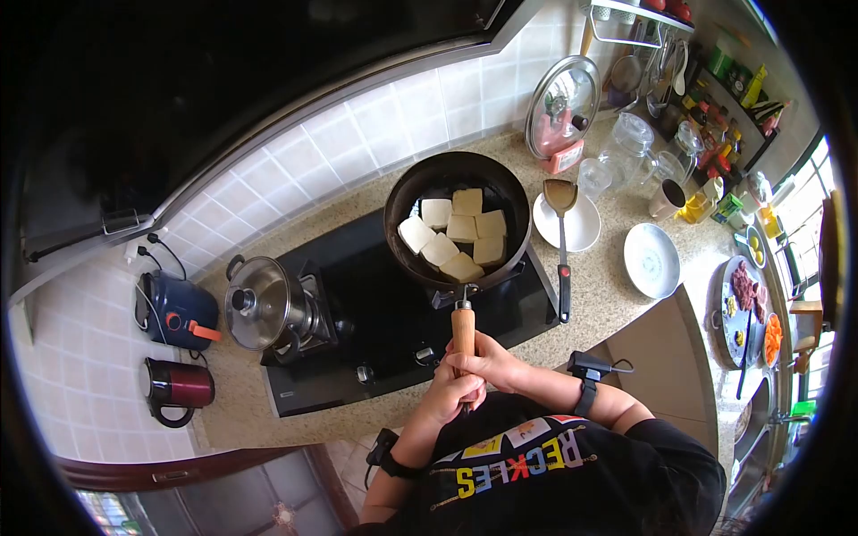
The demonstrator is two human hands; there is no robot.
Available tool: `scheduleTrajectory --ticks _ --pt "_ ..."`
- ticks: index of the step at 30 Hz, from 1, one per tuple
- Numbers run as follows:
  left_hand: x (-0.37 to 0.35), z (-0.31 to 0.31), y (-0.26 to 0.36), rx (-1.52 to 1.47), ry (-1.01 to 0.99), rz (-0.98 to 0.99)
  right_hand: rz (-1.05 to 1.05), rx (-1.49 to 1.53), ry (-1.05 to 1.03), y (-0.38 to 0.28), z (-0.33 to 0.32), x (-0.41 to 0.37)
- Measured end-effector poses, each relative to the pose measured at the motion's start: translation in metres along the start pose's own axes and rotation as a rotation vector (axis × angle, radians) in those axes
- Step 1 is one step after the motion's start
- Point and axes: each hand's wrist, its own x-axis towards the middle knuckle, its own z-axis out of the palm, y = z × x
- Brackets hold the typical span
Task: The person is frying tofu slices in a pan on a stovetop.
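A dark frying pan (400,183) rests over the right burner with several pale tofu slices (462,229) spread on its bottom. Its wooden handle (463,327) points toward my body. My right hand (497,361) is closed around this handle, thumb across the top. Just below and to the left, my left hand (444,393) also wraps the handle, its fingers pressed against the right hand. The handle's lower end is mostly covered by both hands. To the right of the pan, a spatula (562,237) with a black handle lies across a white plate (585,221).
A lidded steel pot (259,308) occupies the left burner of the black stove (344,357). Beside it stand a dark blue appliance (179,308) and a red kettle (183,384). A glass lid (563,103) leans upright behind the pan; a white bowl (651,260) sits on the right counter.
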Motion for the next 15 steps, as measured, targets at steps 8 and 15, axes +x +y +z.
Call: scheduleTrajectory --ticks 8,15 --pt "-0.002 0.010 0.009 -0.050 0.053 -0.005 0.064 -0.007 0.036 -0.015 0.009 -0.008" --pt "-0.009 0.002 0.000 -0.152 0.031 -0.102 0.109 0.065 0.076 -0.009 0.014 -0.020"
